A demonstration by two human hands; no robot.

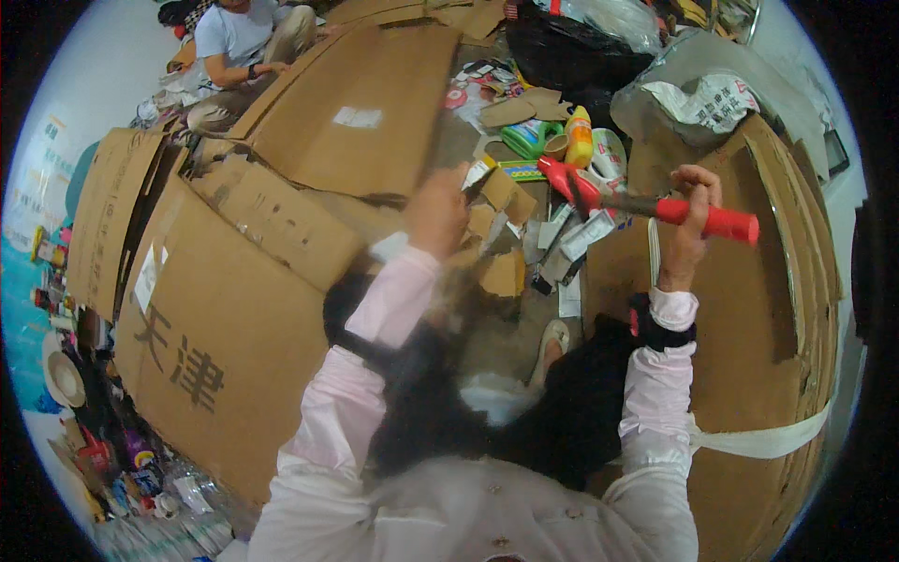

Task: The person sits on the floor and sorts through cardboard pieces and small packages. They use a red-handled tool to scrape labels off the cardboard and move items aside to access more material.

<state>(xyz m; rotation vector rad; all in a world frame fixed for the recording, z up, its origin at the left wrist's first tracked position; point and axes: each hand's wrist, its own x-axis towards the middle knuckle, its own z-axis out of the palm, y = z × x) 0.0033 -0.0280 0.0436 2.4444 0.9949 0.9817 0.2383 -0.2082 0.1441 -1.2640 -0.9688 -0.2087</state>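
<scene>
The red handle of a tool (730,223) runs through the fingers of my right hand (688,232). Its dark shaft reaches left to a red object (569,183), and I cannot tell whether that is the tool's head or a separate plastic thing. My left hand (437,211) is blurred, with its fingers curled. At its fingertips is a small white and yellow carton (479,171); blur hides whether it is gripped. Below and between both hands lie torn cardboard pieces (502,274) and small white boxes (586,235).
Large flattened cardboard (274,337) leans on my left. A strapped cardboard stack (744,393) stands on my right. Beyond my hands are a green bottle (527,138), a yellow bottle (579,137) and a black bag (576,53). Another person (242,42) sits at upper left.
</scene>
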